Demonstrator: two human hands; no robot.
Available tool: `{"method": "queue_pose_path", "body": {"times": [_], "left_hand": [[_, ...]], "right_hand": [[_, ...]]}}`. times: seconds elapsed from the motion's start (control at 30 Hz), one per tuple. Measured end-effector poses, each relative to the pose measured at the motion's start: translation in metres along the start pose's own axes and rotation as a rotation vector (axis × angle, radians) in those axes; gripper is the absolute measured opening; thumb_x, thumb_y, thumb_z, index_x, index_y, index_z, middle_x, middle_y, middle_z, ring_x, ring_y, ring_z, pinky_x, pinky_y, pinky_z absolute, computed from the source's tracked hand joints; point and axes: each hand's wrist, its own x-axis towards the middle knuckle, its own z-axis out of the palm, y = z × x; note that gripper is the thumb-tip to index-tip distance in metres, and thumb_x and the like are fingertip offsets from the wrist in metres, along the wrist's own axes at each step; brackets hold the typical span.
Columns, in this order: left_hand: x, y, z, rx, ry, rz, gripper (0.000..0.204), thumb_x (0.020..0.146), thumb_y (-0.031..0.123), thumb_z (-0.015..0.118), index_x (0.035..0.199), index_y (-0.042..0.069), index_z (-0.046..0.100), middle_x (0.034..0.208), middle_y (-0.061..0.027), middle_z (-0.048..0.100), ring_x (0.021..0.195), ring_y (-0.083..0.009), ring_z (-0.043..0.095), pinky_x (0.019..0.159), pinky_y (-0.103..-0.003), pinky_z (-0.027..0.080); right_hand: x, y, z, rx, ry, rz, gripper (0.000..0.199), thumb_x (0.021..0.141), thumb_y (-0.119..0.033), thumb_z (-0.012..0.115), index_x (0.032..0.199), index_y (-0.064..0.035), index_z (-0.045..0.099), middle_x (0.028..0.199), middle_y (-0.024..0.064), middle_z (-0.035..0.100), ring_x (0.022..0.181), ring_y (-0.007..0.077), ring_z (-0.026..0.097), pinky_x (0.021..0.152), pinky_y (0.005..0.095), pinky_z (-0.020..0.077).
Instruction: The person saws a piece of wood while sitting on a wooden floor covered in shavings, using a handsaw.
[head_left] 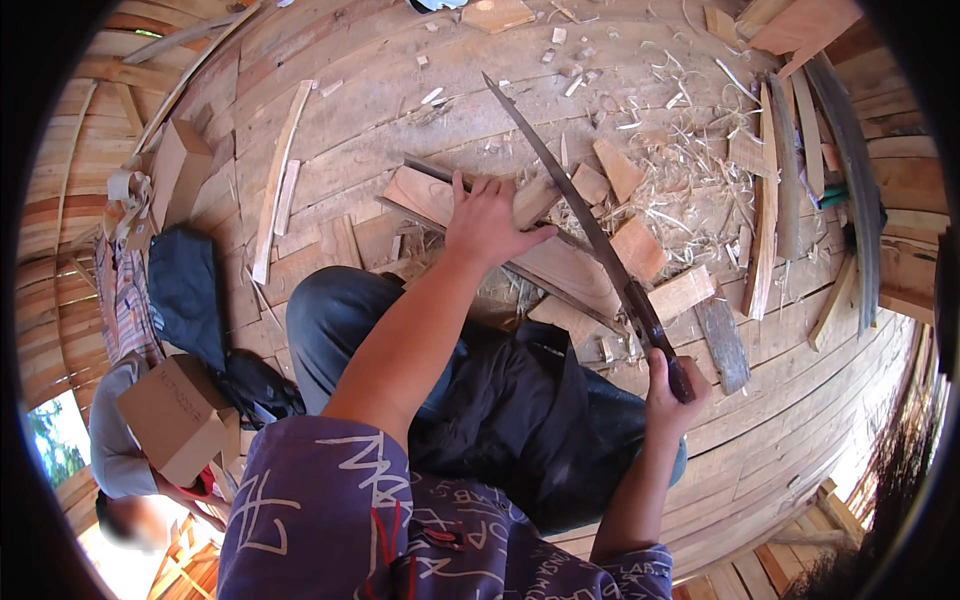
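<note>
Fingers (657, 367) of the right hand (672, 398) clench the handle (648, 318) of a long dark blade (577, 203), right of centre; it looks stiff, moderately heavy, best held there. The left hand (485, 225) lies spread on a plank (570, 275), mid-frame, probably rigid, steadied best by its far end.

Plank (568, 275) partly hidden by left hand (487, 220), co-worker's head (133, 522) blurred
</note>
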Motion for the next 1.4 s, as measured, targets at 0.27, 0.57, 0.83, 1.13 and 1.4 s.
{"method": "queue_pose_path", "body": {"times": [0.27, 0.57, 0.83, 1.13, 1.4], "left_hand": [[0.001, 0.003, -0.001, -0.009, -0.013, 0.003, 0.088, 0.070, 0.065, 0.064, 0.124, -0.004, 0.052, 0.122, -0.0194, 0.057, 0.126, -0.0294, 0.044, 0.113, -0.056, 0.011], [0.001, 0.000, 0.002, -0.011, -0.005, -0.014, 0.077, 0.074, 0.058, 0.063, 0.121, -0.002, 0.054, 0.121, -0.0184, 0.057, 0.123, -0.0291, 0.047, 0.113, -0.055, 0.012], [-0.001, -0.003, 0.003, -0.013, 0.007, -0.011, 0.075, 0.076, 0.057, 0.061, 0.122, -0.003, 0.054, 0.120, -0.0196, 0.057, 0.122, -0.0311, 0.048, 0.112, -0.056, 0.013], [0.003, -0.002, 0.004, -0.044, 0.011, 0.017, 0.073, 0.078, 0.056, 0.060, 0.121, -0.002, 0.054, 0.120, -0.0199, 0.057, 0.120, -0.0309, 0.050, 0.111, -0.056, 0.014], [-0.001, -0.006, 0.011, -0.017, 0.058, 0.010, 0.070, 0.078, 0.055, 0.060, 0.117, -0.002, 0.057, 0.116, -0.0172, 0.060, 0.118, -0.0284, 0.051, 0.112, -0.056, 0.012]], "right_hand": [[0.007, -0.013, -0.005, -0.027, -0.045, 0.023, 0.037, 0.077, -0.025, 0.078, 0.061, 0.0000, 0.056, 0.047, 0.0031, 0.046, 0.044, 0.0085, 0.040, 0.043, 0.0269, 0.0306], [-0.029, -0.003, -0.053, -0.102, -0.063, 0.039, 0.044, 0.076, -0.029, 0.079, 0.058, -0.0017, 0.050, 0.046, 0.0019, 0.040, 0.045, 0.0079, 0.035, 0.042, 0.0262, 0.0278], [0.004, -0.072, -0.044, -0.075, -0.074, 0.113, 0.033, 0.078, -0.021, 0.079, 0.064, 0.0017, 0.059, 0.049, -0.0012, 0.047, 0.048, 0.0033, 0.038, 0.043, 0.0233, 0.0277], [0.021, -0.071, -0.007, -0.044, -0.070, 0.054, 0.032, 0.079, -0.015, 0.078, 0.063, 0.0018, 0.056, 0.050, -0.0002, 0.048, 0.051, 0.0012, 0.038, 0.044, 0.0226, 0.0276], [-0.039, -0.051, -0.090, -0.232, -0.151, 0.121, 0.033, 0.077, -0.018, 0.076, 0.061, 0.0016, 0.054, 0.047, 0.0043, 0.042, 0.046, 0.0096, 0.036, 0.043, 0.0296, 0.0247]]}}
